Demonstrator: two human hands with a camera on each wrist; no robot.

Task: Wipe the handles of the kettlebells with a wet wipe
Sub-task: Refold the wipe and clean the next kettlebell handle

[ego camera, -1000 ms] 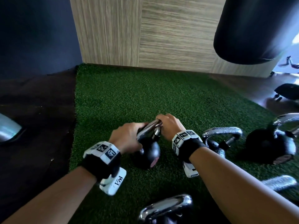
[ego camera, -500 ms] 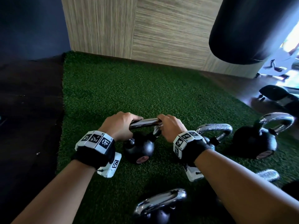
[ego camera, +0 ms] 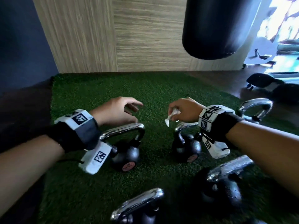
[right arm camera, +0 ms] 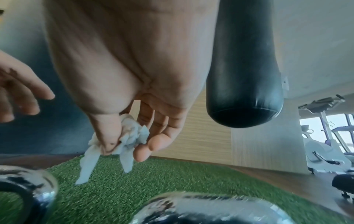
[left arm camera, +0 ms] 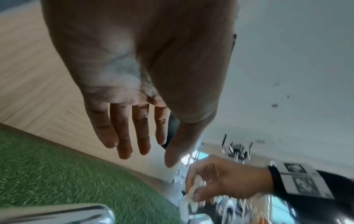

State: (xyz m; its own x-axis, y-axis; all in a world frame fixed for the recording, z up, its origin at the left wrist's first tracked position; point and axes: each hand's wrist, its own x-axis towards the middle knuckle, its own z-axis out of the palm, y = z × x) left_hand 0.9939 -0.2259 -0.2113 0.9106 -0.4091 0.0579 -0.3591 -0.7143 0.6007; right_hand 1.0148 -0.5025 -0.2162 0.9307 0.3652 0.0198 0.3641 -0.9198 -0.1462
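Several black kettlebells with chrome handles stand on the green turf mat [ego camera: 97, 88]. One kettlebell [ego camera: 126, 152] stands just below my left hand [ego camera: 119, 110], which hovers above its handle [ego camera: 124, 128] with relaxed fingers [left arm camera: 124, 136] and holds nothing. My right hand [ego camera: 182, 110] pinches a crumpled white wet wipe [ego camera: 172, 114] [right arm camera: 130, 136] [left arm camera: 193, 192] above the handle of a second kettlebell [ego camera: 186, 146], apart from it. Two more kettlebells [ego camera: 223, 183] [ego camera: 139, 207] sit nearer to me.
Another kettlebell [ego camera: 255, 109] stands at the right behind my right wrist. A black punching bag [ego camera: 215, 26] hangs above the mat's far right. A wood-panelled wall [ego camera: 129, 34] closes the far side. Dark floor lies left of the mat, gym machines [right arm camera: 321, 136] far right.
Both hands have let go of the kettlebell handle they were gripping and lifted off it. The right hand has moved right with the wipe, towards the neighbouring kettlebell.
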